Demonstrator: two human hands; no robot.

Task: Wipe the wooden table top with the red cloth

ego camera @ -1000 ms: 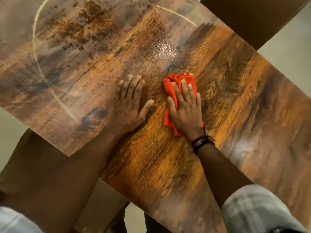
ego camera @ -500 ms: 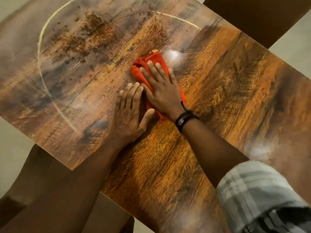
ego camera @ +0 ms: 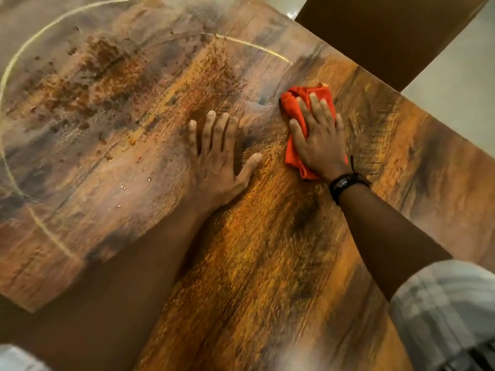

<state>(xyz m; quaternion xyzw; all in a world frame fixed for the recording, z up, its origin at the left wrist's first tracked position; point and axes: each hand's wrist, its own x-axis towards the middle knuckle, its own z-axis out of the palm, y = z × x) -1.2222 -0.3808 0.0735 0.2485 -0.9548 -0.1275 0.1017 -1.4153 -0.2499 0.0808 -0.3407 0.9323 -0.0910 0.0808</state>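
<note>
1. Since half a second ago, our right hand (ego camera: 320, 141) has swept the red cloth (ego camera: 296, 108) away from our left hand (ego camera: 217, 159), out toward the table's right edge; the left hand stays planted where it was.
2. From the head view, we look down on a wooden table top (ego camera: 254, 263) set at a slant, with a pale floor (ego camera: 455, 89) beyond its far edge and a dark brown panel (ego camera: 388, 36) at the upper right.
3. We see a glossy surface with streaky orange, brown and grey grain, a thin pale curved line (ego camera: 16, 62) arcing across its left part, and rusty speckles (ego camera: 107, 57) inside that arc.
4. We press the crumpled, soft-looking cloth flat under our right palm, fingers spread and lying across it, not curled round it; cloth sticks out beyond the fingertips and beside the thumb.
5. We rest our left hand flat and empty on bare wood, fingers splayed wide, near the cloth but apart from it.
6. We wear a dark wristband (ego camera: 345, 183) on the right wrist and a pale plaid sleeve (ego camera: 442, 303) rolled up the forearm.
</note>
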